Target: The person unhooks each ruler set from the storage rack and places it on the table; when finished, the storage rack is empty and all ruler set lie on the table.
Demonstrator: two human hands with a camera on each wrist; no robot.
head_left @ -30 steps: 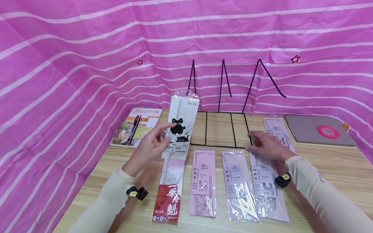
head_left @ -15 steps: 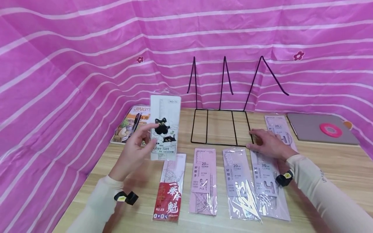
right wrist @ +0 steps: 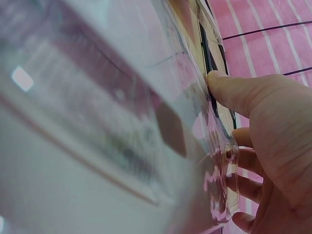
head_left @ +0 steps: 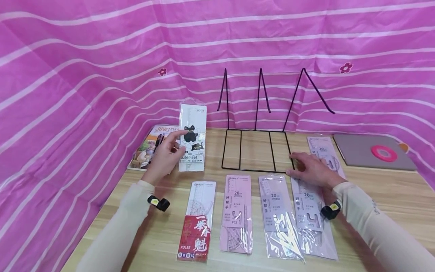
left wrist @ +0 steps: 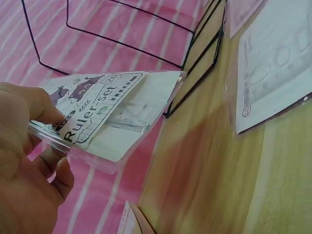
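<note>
My left hand [head_left: 165, 158] pinches a clear packet [head_left: 192, 138] printed with black cats and "Ruler-set", by its lower left edge. The packet stands upright above the table, left of the black wire rack [head_left: 240, 151] and apart from its hooks. In the left wrist view the thumb lies on the printed face of the ruler packet [left wrist: 105, 105]. My right hand [head_left: 314, 168] holds the rack's front right corner, thumb at the front wire and fingers at the side wire. A lilac ruler packet [head_left: 307, 211] lies partly under that hand.
A red and white ruler packet [head_left: 196, 223], a pink one [head_left: 235, 215] and a lilac one [head_left: 279, 219] lie in front of the rack. Another packet [head_left: 324, 151] lies beside a grey laptop [head_left: 360, 151] bearing a pink ring [head_left: 384, 153]. A magazine [head_left: 139, 155] with a pen lies left.
The cat ruler packet has moved left, away from the left hook, then slightly back and up, turning more upright. My right hand has stayed at the rack's corner.
</note>
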